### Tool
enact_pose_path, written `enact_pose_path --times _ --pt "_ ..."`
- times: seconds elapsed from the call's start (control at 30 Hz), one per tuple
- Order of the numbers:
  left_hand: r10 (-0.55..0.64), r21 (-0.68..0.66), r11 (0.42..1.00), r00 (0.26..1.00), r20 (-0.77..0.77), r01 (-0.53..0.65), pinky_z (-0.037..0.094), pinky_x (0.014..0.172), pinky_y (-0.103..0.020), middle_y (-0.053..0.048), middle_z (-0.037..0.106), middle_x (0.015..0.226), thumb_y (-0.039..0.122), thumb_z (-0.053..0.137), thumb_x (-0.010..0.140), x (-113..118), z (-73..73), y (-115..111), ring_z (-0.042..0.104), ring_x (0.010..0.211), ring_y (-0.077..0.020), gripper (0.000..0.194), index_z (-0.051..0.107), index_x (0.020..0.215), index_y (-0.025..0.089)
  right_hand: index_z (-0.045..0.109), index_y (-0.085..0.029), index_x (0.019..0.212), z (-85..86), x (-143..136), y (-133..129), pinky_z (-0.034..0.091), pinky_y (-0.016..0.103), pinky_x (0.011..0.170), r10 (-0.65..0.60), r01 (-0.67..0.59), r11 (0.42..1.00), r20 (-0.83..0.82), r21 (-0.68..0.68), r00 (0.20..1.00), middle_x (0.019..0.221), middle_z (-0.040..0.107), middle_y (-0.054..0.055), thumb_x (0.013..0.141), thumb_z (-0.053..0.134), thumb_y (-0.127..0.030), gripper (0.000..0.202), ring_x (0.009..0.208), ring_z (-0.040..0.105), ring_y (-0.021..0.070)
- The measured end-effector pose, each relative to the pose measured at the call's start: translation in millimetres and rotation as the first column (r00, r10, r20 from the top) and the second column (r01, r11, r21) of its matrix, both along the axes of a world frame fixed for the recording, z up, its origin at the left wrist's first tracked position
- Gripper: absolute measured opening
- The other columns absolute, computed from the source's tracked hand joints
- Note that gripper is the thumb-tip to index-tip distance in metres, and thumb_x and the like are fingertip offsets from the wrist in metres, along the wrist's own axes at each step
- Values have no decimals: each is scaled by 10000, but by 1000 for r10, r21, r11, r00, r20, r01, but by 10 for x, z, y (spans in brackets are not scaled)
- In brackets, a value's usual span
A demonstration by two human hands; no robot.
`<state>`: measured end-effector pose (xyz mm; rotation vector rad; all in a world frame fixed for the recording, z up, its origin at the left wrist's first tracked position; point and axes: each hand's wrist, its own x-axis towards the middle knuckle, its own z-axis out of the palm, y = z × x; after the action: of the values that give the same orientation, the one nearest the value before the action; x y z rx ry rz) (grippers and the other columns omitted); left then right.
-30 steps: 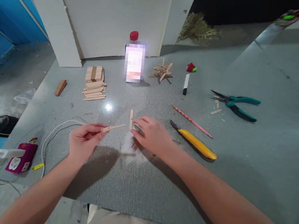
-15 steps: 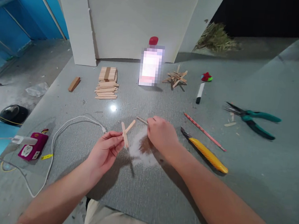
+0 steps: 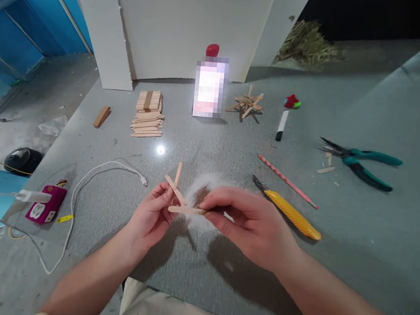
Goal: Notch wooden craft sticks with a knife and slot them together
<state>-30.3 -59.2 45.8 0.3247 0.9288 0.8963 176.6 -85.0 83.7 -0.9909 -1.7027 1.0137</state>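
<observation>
Two crossed sticks [image 3: 175, 189]: pinched in left hand [image 3: 149, 214] | single stick [image 3: 186, 210]: pinched by right hand [image 3: 251, 225], pointing leftward

Tabletop [image 3: 210, 150] before us. We note a panel [image 3: 192, 28] at the back, a screen [image 3: 209, 90] in front of it. Left of the screen: stick bundle [image 3: 155, 100], loose sticks [image 3: 147, 124] just before it, a block [image 3: 102, 117] farther left. Right of the screen: stick pile [image 3: 249, 105], then marker [image 3: 282, 125]. Beyond our right hand [image 3: 250, 225]: cutter [image 3: 293, 214], pencil [image 3: 287, 180] behind it, pliers [image 3: 367, 164] right of both. Cable [image 3: 83, 181] left of our left hand [image 3: 155, 211]; socket block [image 3: 46, 204] farther left.
</observation>
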Motion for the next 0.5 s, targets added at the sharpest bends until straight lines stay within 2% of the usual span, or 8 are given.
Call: enact_pose_path --times 0.23,0.5 --pt "-9 -48 999 999 39 11 569 588 -117 31 649 787 157 810 771 26 24 -11 647 616 -44 323 667 1060 175 697 -210 932 -24 -75 84 492 234 638 24 -24 999 6 -26 1000 819 713 13 924 608 -194 90 717 635 121" --pt "-29 -67 997 997 71 34 567 581 -101 22 682 789 165 841 752 -7 -4 -7 675 638 -48 213 683 895 161 703 -214 947 -12 -74 86 486 242 654 45 -45 999 17 20 999 822 710 5 933 608 -184 101 728 634 116"
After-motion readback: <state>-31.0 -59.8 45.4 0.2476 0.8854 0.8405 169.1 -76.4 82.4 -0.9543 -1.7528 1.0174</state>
